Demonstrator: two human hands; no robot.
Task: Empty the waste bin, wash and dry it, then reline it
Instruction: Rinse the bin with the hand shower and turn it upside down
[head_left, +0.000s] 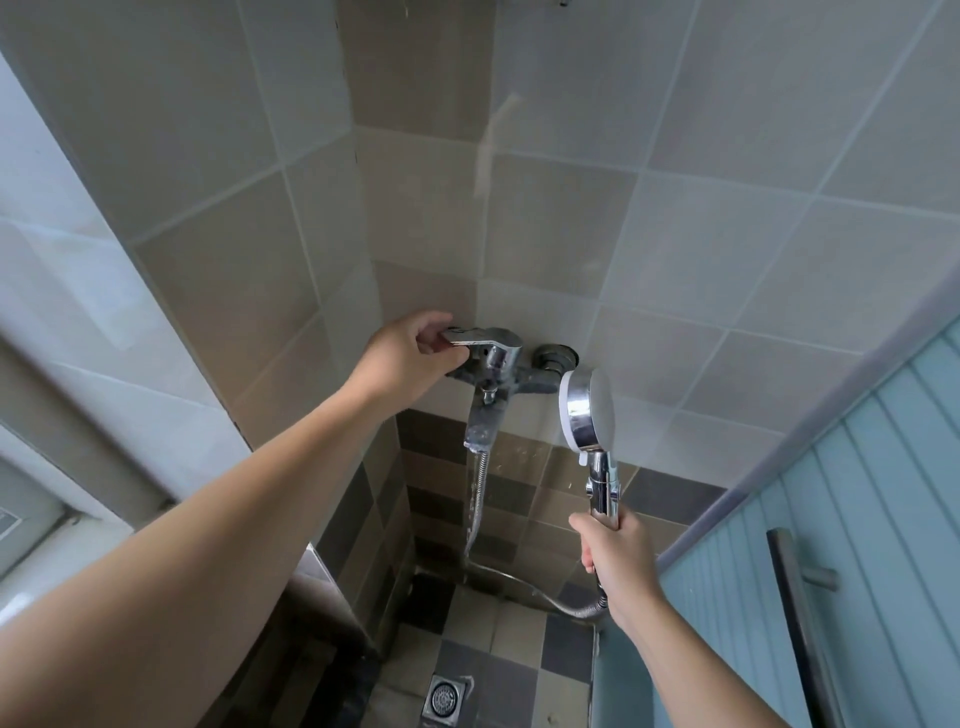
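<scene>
My left hand grips the chrome lever of the wall-mounted shower mixer in the tiled corner. Water runs down from the mixer's spout toward the floor. My right hand holds the handle of a chrome hand shower, its round head upright just right of the mixer. A metal hose loops from the mixer down to the shower handle. No waste bin is in view.
A square floor drain sits in the checkered tile floor below. A blue-tinted glass door with a dark bar handle stands at the right. Tiled walls close in at left and behind.
</scene>
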